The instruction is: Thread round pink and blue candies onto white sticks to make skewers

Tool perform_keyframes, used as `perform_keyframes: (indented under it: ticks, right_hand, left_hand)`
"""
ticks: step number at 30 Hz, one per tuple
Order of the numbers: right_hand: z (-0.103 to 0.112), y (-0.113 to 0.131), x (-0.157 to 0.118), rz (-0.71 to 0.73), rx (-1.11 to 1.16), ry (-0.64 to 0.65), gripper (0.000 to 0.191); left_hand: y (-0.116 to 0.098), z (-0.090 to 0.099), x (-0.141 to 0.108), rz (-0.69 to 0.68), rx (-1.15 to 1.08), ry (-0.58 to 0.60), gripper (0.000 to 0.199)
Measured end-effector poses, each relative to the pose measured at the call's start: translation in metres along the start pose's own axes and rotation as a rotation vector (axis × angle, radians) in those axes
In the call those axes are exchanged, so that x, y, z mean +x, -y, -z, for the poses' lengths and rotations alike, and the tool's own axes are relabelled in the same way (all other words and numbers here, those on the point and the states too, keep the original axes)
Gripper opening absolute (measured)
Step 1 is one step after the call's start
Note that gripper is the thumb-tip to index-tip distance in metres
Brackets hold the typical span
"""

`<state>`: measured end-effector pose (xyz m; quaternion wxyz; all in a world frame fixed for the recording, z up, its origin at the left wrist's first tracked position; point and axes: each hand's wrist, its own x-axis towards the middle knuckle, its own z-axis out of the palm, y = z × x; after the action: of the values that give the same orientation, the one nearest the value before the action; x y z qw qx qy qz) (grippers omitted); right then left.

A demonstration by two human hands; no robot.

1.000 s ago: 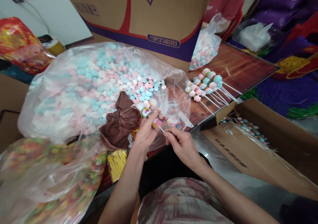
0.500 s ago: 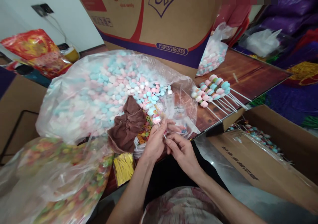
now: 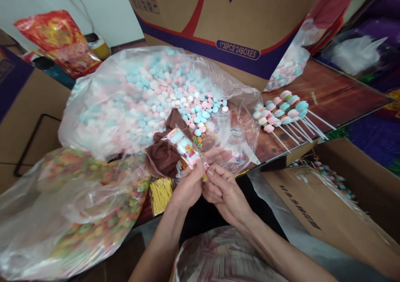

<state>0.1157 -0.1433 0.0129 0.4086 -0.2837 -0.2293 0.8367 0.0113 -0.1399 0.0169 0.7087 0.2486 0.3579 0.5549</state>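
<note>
A marshmallow candy stick point(image 3: 183, 145), pink, white and blue in a clear printed wrapper, is tilted up to the left between my hands. My left hand point(image 3: 189, 185) is closed around its lower part, with some of the fingers reaching behind to the right. My right hand point(image 3: 225, 190) pinches the wrapper's bottom end by the stick, fingers curled together. Directly behind the candy lies a bunched brown cloth point(image 3: 162, 157). Just left of my left forearm is a pack of yellow twist ties point(image 3: 161, 195).
A big clear bag of pastel marshmallows point(image 3: 125, 94) spreads over the table, with a bag of ring-shaped candies point(image 3: 93, 207) at front left. Finished marshmallow skewers point(image 3: 283, 109) lie at right. An open carton point(image 3: 312, 203) stands below; a large printed box point(image 3: 200, 36) stands behind.
The candy stick has turned further left and its printed wrapper shows more. My right hand has closed in against the left at the lower end. The camera view has shifted.
</note>
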Motion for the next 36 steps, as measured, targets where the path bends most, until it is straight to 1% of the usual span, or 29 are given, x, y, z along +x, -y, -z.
perform_keyframes:
  ticks: [3, 5, 7, 8, 9, 10, 12, 13, 14, 15, 16, 17, 18, 21, 23, 26, 28, 31, 36]
  right_hand:
    - [-0.013, -0.01, -0.001, -0.129, 0.159, 0.086, 0.039]
    - [-0.019, -0.019, -0.002, -0.181, 0.207, 0.123, 0.039]
    - [-0.022, -0.026, -0.001, -0.207, 0.163, 0.16, 0.036]
    - [-0.021, -0.028, 0.0, -0.207, 0.074, 0.184, 0.034]
    - [-0.02, -0.028, 0.002, -0.19, -0.069, 0.215, 0.032]
    - [-0.017, -0.026, 0.004, -0.146, -0.263, 0.252, 0.031]
    - [-0.013, -0.018, 0.013, 0.034, -0.749, 0.277, 0.029]
    - [-0.012, -0.014, 0.019, 0.149, -0.999, 0.244, 0.027]
    - [-0.012, -0.009, 0.027, 0.257, -1.232, 0.185, 0.024]
    - [-0.013, -0.006, 0.035, 0.335, -1.439, 0.11, 0.021]
    - [-0.015, -0.004, 0.043, 0.379, -1.617, 0.041, 0.019]
    - [-0.018, -0.004, 0.051, 0.391, -1.768, -0.002, 0.02]
    - [-0.021, -0.005, 0.058, 0.382, -1.896, -0.014, 0.021]
    - [-0.031, -0.013, 0.073, 0.351, -2.142, 0.001, 0.025]
    - [-0.035, -0.016, 0.075, 0.337, -2.213, -0.009, 0.027]
    - [-0.036, -0.016, 0.073, 0.312, -2.258, -0.022, 0.028]
    - [-0.035, -0.015, 0.071, 0.302, -2.273, -0.001, 0.028]
    - [-0.033, -0.014, 0.07, 0.286, -2.239, 0.023, 0.026]
    - [-0.031, -0.015, 0.072, 0.25, -2.139, -0.003, 0.021]
  left_hand:
    - [0.003, 0.009, -0.016, -0.148, -0.126, -0.132, 0.046]
    - [0.006, 0.016, -0.026, -0.246, -0.203, -0.241, 0.037]
    - [0.006, 0.024, -0.036, -0.299, -0.215, -0.302, 0.028]
    - [0.005, 0.027, -0.04, -0.312, -0.191, -0.307, 0.024]
    - [0.002, 0.031, -0.044, -0.322, -0.16, -0.305, 0.022]
    - [-0.001, 0.035, -0.048, -0.339, -0.131, -0.305, 0.022]
    - [-0.009, 0.042, -0.054, -0.38, -0.093, -0.327, 0.023]
    - [-0.013, 0.046, -0.056, -0.39, -0.08, -0.347, 0.023]
    - [-0.016, 0.049, -0.058, -0.392, -0.073, -0.368, 0.022]
    - [-0.018, 0.051, -0.059, -0.386, -0.067, -0.384, 0.023]
    - [-0.02, 0.052, -0.059, -0.374, -0.059, -0.393, 0.024]
    - [-0.02, 0.053, -0.059, -0.359, -0.049, -0.4, 0.025]
    - [-0.02, 0.052, -0.059, -0.348, -0.041, -0.408, 0.026]
    - [-0.017, 0.048, -0.056, -0.33, -0.033, -0.424, 0.02]
    - [-0.015, 0.045, -0.053, -0.344, -0.047, -0.427, 0.017]
    - [-0.013, 0.047, -0.049, -0.375, -0.086, -0.439, 0.026]
    - [-0.012, 0.05, -0.046, -0.386, -0.11, -0.448, 0.028]
    - [-0.011, 0.055, -0.043, -0.394, -0.115, -0.455, 0.031]
    - [-0.011, 0.055, -0.04, -0.38, -0.096, -0.478, 0.034]
